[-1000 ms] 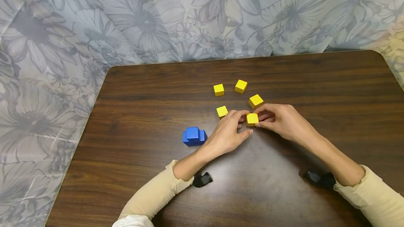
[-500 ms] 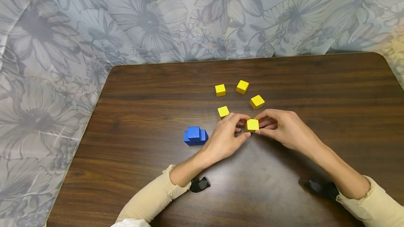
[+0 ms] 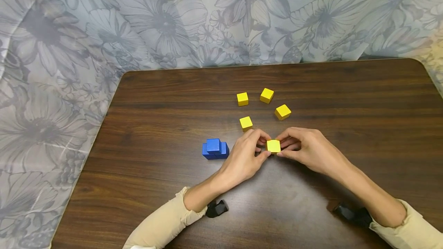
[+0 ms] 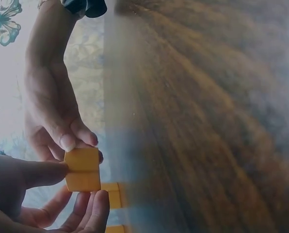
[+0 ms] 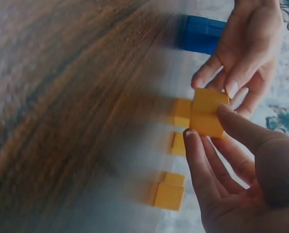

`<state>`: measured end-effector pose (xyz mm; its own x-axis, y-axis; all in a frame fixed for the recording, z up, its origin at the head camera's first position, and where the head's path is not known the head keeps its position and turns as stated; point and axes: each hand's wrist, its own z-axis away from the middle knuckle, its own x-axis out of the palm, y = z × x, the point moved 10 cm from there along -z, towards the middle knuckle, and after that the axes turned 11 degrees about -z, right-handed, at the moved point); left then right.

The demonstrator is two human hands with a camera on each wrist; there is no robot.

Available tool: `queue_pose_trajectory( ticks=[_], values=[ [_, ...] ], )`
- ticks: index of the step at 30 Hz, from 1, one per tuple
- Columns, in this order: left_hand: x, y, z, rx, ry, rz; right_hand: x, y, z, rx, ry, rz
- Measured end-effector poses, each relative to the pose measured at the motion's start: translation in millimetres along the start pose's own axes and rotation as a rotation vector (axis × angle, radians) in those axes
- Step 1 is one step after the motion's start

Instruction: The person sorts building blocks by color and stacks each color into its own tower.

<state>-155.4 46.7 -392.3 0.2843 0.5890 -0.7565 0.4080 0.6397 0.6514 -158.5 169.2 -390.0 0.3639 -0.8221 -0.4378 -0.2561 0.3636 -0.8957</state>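
Observation:
Between both hands in the head view is a yellow cube [image 3: 273,146]. My left hand [image 3: 243,155] pinches its left side with thumb and fingertips. My right hand [image 3: 308,150] pinches the right side in the same manner. In the left wrist view the yellow cube [image 4: 82,170] shows a line across its middle; whether that is an edge or a seam I cannot tell. The right wrist view shows my right thumb on the cube [image 5: 210,111] and fingertips at its lower edge. Whether it touches the table is unclear.
Behind the hands lie loose yellow cubes: one near the left hand [image 3: 246,123], two farther back [image 3: 242,99] [image 3: 267,95], and one by the right hand [image 3: 283,112]. Stacked blue blocks [image 3: 214,150] stand left on the brown table [image 3: 155,126]. A floral cloth [image 3: 207,18] hangs behind.
Both hands have drawn the yellow cube toward the person and slightly left. My left thumb and fingers have closed in on it. The other cubes and blue blocks have stayed put.

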Motion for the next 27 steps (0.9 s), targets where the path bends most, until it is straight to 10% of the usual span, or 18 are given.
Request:
queue_pose_trajectory(
  ticks=[27],
  values=[
    [-1.1,-13.1,10.4,-0.098,-0.039,-0.128,25,7,-11.2,0.069,-0.059,0.035]
  ],
)
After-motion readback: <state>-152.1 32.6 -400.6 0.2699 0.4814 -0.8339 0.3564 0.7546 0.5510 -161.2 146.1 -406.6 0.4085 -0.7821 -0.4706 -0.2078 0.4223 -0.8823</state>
